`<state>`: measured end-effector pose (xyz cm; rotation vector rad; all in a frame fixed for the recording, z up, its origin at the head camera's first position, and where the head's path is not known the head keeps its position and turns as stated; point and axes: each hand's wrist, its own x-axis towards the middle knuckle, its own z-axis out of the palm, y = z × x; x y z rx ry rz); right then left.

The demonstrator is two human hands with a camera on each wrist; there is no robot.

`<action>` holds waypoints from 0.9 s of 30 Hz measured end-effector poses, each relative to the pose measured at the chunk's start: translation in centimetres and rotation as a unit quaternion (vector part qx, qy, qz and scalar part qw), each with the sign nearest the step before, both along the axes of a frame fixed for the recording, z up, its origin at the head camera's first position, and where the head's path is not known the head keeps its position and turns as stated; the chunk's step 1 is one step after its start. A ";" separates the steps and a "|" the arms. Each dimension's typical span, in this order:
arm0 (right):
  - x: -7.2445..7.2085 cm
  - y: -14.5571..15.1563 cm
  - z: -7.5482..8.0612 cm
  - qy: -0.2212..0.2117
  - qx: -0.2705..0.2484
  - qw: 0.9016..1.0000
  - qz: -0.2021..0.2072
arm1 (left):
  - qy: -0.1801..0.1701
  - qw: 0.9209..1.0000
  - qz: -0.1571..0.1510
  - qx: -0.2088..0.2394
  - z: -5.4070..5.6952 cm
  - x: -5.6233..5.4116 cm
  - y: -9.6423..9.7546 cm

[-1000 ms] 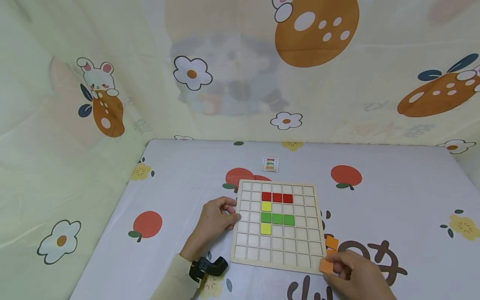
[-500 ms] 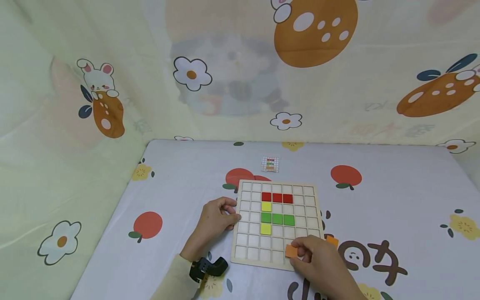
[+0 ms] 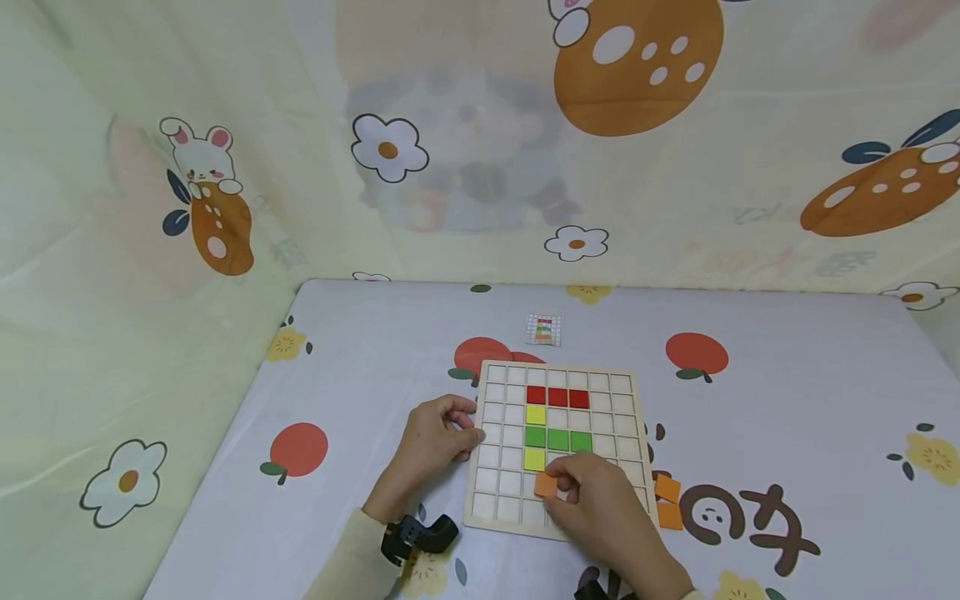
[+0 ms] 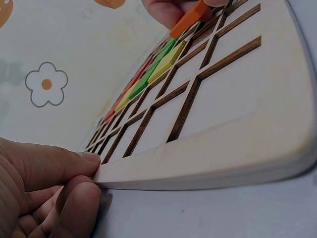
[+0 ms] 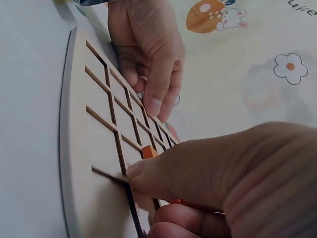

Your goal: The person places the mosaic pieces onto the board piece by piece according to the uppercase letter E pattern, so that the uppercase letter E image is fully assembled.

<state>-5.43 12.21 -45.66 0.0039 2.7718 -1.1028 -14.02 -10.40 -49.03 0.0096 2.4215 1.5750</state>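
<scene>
A wooden grid board [image 3: 491,518] lies on the table, with three red tiles [image 3: 557,397] in one row, three green tiles [image 3: 558,439] lower down and two yellow tiles [image 3: 535,459]. My right hand [image 3: 600,504] pinches an orange tile [image 3: 546,485] between thumb and fingers, just below the lower yellow tile. In the left wrist view that orange tile [image 4: 188,20] is tilted above the grid. My left hand [image 3: 433,435] pinches the board's left edge, its thumb [image 4: 89,161] at the rim and the index finger curled beside it.
Two more orange tiles [image 3: 669,515] lie beside the board's right edge. Behind the board is a small pattern card [image 3: 543,329] with a coloured grid. A printed cloth [image 3: 780,358] covers the table, and a patterned curtain [image 3: 465,208] rises at the back.
My right hand has carried an orange tile leftward from beside the board's right edge to over its lower middle. The left hand has stayed at the left edge.
</scene>
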 end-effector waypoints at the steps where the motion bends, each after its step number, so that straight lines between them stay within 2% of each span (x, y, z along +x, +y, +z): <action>1: 0.0 -0.1 0.0 -0.001 0.001 1.000 0.001 | 0.000 1.000 0.000 0.000 0.0 0.0 0.0; 9: -0.3 -0.9 -0.1 -0.016 0.009 1.000 -0.009 | 0.004 1.000 -0.005 0.003 0.0 0.1 -0.1; 20: -0.1 -1.1 -0.6 0.019 0.027 0.999 0.006 | 0.014 1.000 -0.014 0.017 -0.1 0.0 -0.2; 27: -0.1 -1.2 -0.6 0.020 0.037 0.999 0.005 | 0.014 1.000 -0.011 0.018 -0.3 0.0 -0.2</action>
